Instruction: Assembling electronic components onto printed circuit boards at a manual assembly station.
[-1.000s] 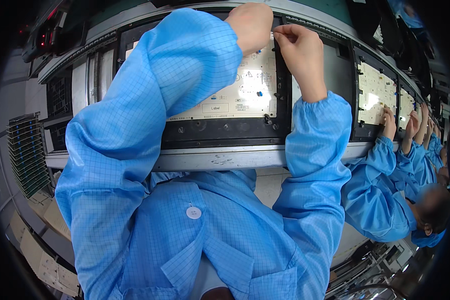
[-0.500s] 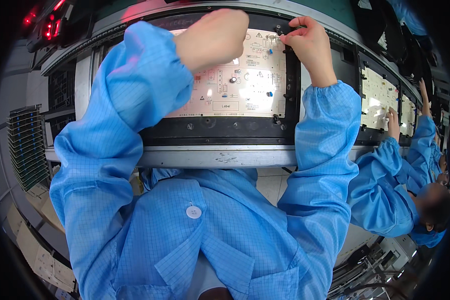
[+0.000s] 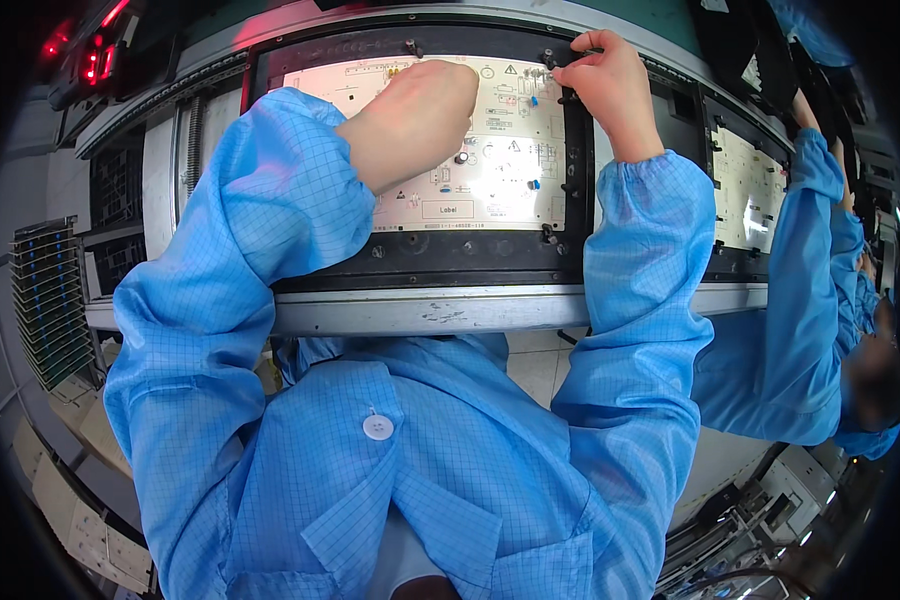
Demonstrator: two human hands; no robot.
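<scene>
A pale circuit board (image 3: 515, 205) with a few small parts on it lies in a black frame (image 3: 450, 245) in front of me. My left hand (image 3: 420, 115) is over the board's left middle, its back toward me and the fingers curled under. Whatever it may hold is hidden. At the board's far right corner, my right hand (image 3: 615, 95) has thumb and forefinger pinched together, beside a black clip (image 3: 549, 57). Anything between those fingertips is too small to name. A dark round component (image 3: 461, 158) stands upright on the board, and small blue components (image 3: 535, 184) sit near its right side.
A metal rail (image 3: 430, 312) runs along the near side of the frame. To the right lies another framed board (image 3: 745, 190), where a co-worker's blue sleeve (image 3: 805, 290) reaches across. A stack of boards (image 3: 50, 300) stands at the left. Red lights (image 3: 95, 65) glow at the far left.
My left hand has come nearer, from the board's far edge down over its surface. My right hand stays at the corner, still pinched. The co-worker's arm now stretches farther away.
</scene>
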